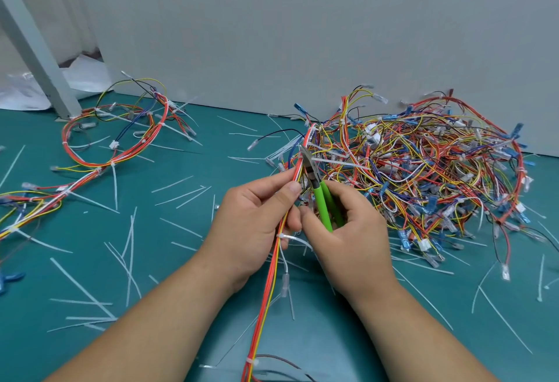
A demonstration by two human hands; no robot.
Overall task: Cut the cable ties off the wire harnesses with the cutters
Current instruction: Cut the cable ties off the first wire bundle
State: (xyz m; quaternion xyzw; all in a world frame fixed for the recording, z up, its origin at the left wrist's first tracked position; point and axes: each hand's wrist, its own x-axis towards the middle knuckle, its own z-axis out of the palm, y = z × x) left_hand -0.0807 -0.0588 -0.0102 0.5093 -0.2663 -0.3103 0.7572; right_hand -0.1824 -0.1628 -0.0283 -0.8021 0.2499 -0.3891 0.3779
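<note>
Head view, referenced to the cutters (321,192) at centre. Far left of the cutters, a separate loose harness (112,142) lies looped on the teal table (90,230), its tail running off the left frame edge; a grey post (36,45) stands behind it. Between that loop and the cutters, the table is open apart from scattered white cut tie strips (130,248) lying flat. Just left of the cutters, the left hand (257,221) is closed around the held harness (273,275), thumb and fingers pinching the red, orange and yellow bundle; the bundle runs down to the bottom frame edge. A white cable tie (280,236) wraps the bundle below the thumb, and another tie (250,361) sits near the bottom edge. The cutters' jaws point up and away, set against a tie (335,161) on the bundle above the left thumb; whether the blades are parted cannot be told. The right hand (354,230) is wrapped around the green handles, which stand close together. Right of the cutters, a dense harness pile (429,170) rests against the grey wall (302,33), nearly touching the right hand. Below the pile, more strips litter otherwise open table.
</note>
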